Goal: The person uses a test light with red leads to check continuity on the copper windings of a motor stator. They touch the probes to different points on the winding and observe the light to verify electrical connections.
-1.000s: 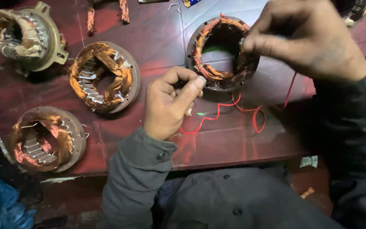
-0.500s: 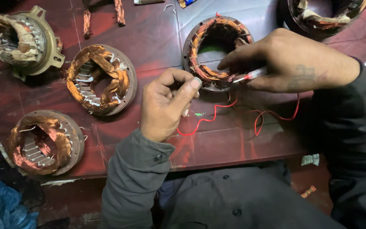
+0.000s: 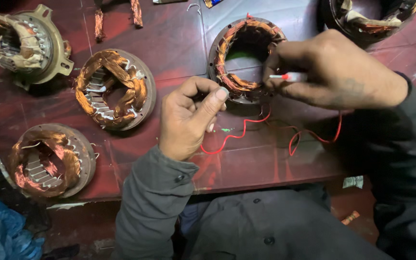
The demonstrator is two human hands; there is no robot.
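A round motor stator (image 3: 237, 60) with copper windings lies on the dark red table (image 3: 169, 38). My right hand (image 3: 333, 72) rests over its right rim and grips a thin red and white probe (image 3: 287, 76) whose tip points at the winding. A red wire (image 3: 246, 130) loops across the table below the stator. My left hand (image 3: 188, 118) sits just left of and below the stator, fingers curled and thumb pressed to forefinger, pinching something small by the lower rim; I cannot tell what.
Two more copper-wound stators (image 3: 114, 89) (image 3: 49, 161) lie on the left, a stator in a metal housing (image 3: 20, 41) at top left, and another (image 3: 376, 17) at top right. Blue plastic (image 3: 6, 236) lies on the floor. The table's front edge runs near my lap.
My right hand has come down from above the stator to its right rim, bringing the probe tip to the winding. My left hand has stayed in place.
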